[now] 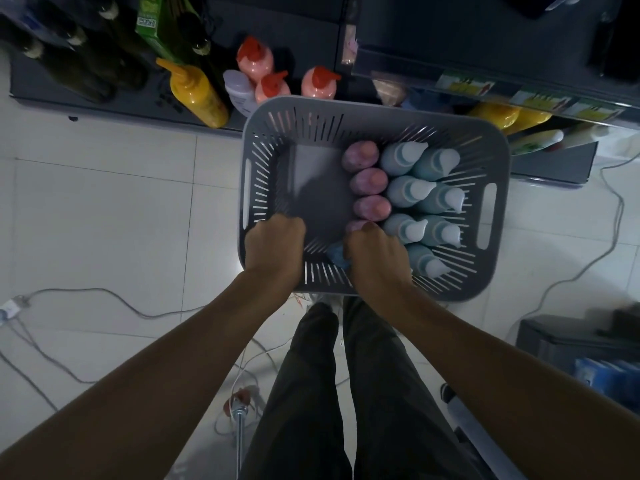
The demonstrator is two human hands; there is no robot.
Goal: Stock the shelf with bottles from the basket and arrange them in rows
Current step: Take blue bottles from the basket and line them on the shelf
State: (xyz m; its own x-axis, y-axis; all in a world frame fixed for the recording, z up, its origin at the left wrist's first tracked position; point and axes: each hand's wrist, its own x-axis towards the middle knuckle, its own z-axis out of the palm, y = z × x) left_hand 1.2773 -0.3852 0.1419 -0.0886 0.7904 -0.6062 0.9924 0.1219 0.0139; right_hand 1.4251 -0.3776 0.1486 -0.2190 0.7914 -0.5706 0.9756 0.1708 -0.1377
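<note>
- The grey slotted plastic basket [375, 112] rests on the white tiled floor [104, 209], just in front of the low dark shelf [294, 32].
- The basket holds a column of purple round-topped bottles [369, 180] beside two columns of pale blue bottles with white caps [412, 190]. The left half of the basket is bare.
- The left hand [273, 247] is curled closed at the near left corner of the basket. Whether it grips the rim or only rests on it cannot be told.
- The right hand [375, 258] is closed over the nearest purple bottle, with a small blue object [337, 255] just beside it.
- Recommended procedure: brace the basket with the left hand, lift the bottle straight up so it clears its neighbours, and keep it upright.
- Place it behind or beside the pink bottles with red caps [270, 72] on the shelf, continuing that row.
- Limits of view: the right hand covers the gripped bottle almost entirely. The blue object is too blurred to identify.
- The right-hand shelf section is dim, and its yellow bottles [498, 116] are partly cut off by the edge above them.
</note>
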